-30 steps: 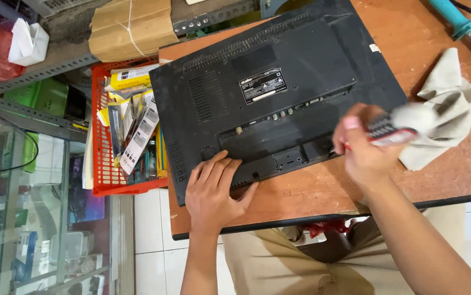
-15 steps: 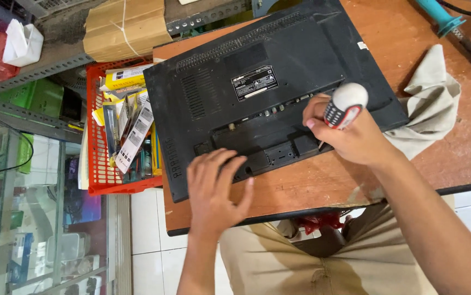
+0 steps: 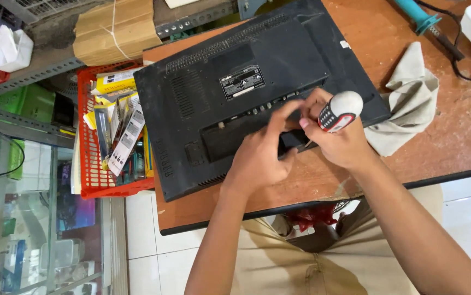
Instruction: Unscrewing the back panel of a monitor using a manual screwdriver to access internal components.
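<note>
Covering most of the wooden table (image 3: 465,136) from its left edge toward the middle, a flat black monitor (image 3: 202,93) is laid face down, its ribbed back and a small label turned upward. Against the left edge of the table a red plastic basket (image 3: 85,180) is set, filled with packaged tools and cards. A crumpled grey cloth (image 3: 410,104) is spread just beside the right side of the monitor, and a teal-handled soldering iron (image 3: 421,19) is seen near the far right corner. The left hand (image 3: 260,153) is pressed on the lower recessed part of the monitor's back, its fingers stretched together toward the right hand. The right hand (image 3: 342,145) is wrapped around a screwdriver (image 3: 338,112) with a white, red and black handle, the tip being hidden behind the hands at the recess.
</note>
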